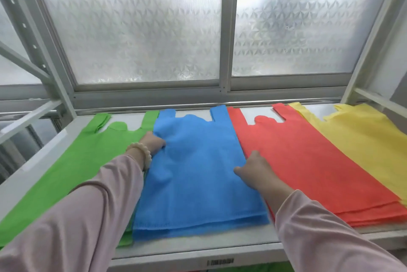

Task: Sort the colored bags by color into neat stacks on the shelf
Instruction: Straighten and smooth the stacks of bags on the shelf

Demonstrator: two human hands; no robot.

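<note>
- Your left hand (pixel 154 143) grips the left edge of the blue stack (pixel 198 172), fingers curled under the fabric where it meets the green stack (pixel 72 168); a pale bead bracelet (pixel 141 153) sits on that wrist.
- Your right hand (pixel 256 169) pinches the blue stack's right edge, right at the seam with the red stack (pixel 308 166) (how far the fingers tuck under cannot be told).
- The four stacks lie flat on the white shelf (pixel 198 241), handles toward the frosted window (pixel 141 29): green, blue, red, then the yellow stack (pixel 363 139) at far right.
- The blue stack overlaps the green one's right edge and touches the red; the red overlaps the yellow's left side, so there is no bare gap between colours.
- Open shelf shows in a strip along the front, below the blue and red hems, and along the left side beside the green stack.
- The blue hems are slightly stepped, lower layers peeking out in front; the red hems fan out likewise.
- The shelf's metal uprights close in both ends.
</note>
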